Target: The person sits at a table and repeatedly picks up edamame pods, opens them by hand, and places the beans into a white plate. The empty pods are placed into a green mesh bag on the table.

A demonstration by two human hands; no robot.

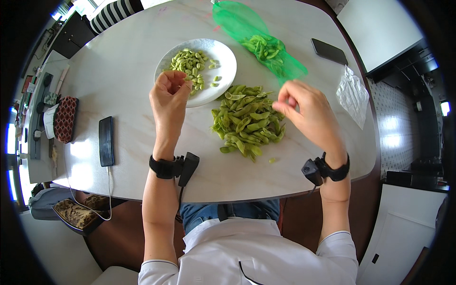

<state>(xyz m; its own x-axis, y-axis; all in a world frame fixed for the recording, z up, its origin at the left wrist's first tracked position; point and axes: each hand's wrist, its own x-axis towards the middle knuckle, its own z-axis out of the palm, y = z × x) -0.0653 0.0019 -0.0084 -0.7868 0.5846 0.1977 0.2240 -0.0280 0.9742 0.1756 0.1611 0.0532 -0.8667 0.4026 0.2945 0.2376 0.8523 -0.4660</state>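
Observation:
My left hand hovers over the near left rim of a white plate, thumb and fingers curled together. Whether a bean sits between those fingertips is hidden. Shelled green beans are heaped on the plate's left side, with a few loose ones towards its right. To the right of the plate lies a pile of green soybean pods on the table. My right hand, slightly blurred, is at the pile's right edge with thumb and forefinger brought close. Nothing shows clearly in its grip. One loose bean rests below the pile.
Behind the pile, a green mesh bag holds more pods. A dark phone and crumpled clear plastic lie right. A cabled phone and patterned pouch lie left on the marble-look table.

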